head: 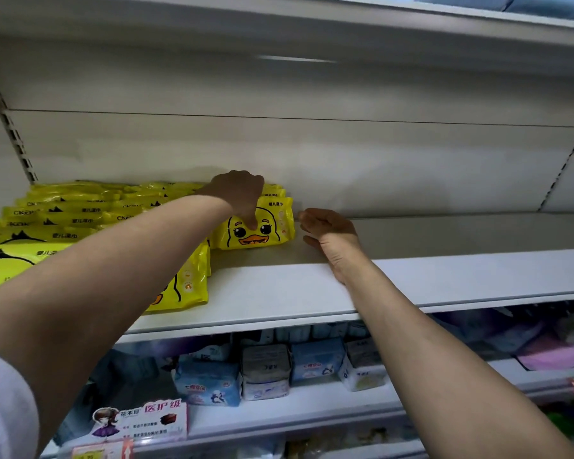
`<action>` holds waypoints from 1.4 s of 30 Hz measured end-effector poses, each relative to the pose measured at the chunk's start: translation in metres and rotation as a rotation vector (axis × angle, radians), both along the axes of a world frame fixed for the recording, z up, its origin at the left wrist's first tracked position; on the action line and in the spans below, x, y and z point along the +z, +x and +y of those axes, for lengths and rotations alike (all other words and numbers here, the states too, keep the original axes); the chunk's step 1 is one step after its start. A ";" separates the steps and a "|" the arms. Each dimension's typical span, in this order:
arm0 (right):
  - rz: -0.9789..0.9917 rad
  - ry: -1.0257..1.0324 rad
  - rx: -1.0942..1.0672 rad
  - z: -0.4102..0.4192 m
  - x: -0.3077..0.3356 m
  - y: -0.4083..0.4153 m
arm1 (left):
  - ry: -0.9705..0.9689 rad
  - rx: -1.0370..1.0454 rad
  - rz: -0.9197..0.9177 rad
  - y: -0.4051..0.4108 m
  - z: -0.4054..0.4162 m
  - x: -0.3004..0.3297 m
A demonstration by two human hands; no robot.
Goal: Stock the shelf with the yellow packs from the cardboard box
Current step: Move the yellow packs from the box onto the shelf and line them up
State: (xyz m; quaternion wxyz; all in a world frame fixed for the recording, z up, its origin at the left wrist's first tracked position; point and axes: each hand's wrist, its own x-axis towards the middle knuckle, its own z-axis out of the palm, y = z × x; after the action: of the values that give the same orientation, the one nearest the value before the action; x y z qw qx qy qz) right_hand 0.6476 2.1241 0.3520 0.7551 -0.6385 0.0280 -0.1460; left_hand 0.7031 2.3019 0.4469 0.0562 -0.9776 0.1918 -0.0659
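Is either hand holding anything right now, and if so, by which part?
The left hand holds the upright yellow plastic duck-face pack by its top edge, thumb on the front. The right hand holds nothing, resting open on the white shelf.

packs [259, 226] on shelf [411, 279], left side

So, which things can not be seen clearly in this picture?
- Cardboard box: not in the head view at all.
- Yellow packs on the left: the left forearm hides part of the front row, and the frame edge cuts some off.
- Left hand: its fingertips are behind the duck-face pack.
- Lower-shelf goods: blurred, labels unreadable.
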 end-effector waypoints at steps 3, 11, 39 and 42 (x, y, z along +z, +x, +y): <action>-0.012 0.015 -0.061 0.003 0.002 -0.001 | 0.008 0.053 -0.044 -0.009 -0.003 -0.003; -0.006 0.154 -0.171 0.000 0.013 -0.012 | -0.725 0.037 -0.057 -0.046 -0.033 0.009; 0.164 0.160 0.253 0.107 -0.038 -0.232 | -2.109 0.529 0.135 -0.315 0.037 -0.102; 0.240 0.107 0.319 0.143 -0.061 -0.250 | -2.102 0.631 0.087 -0.338 0.075 -0.122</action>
State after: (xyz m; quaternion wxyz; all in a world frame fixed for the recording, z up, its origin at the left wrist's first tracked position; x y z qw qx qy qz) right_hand 0.3978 2.2674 0.2911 0.7928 -0.6066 0.0239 0.0544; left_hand 0.3651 2.3764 0.3247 -0.7974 -0.5443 -0.2169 -0.1444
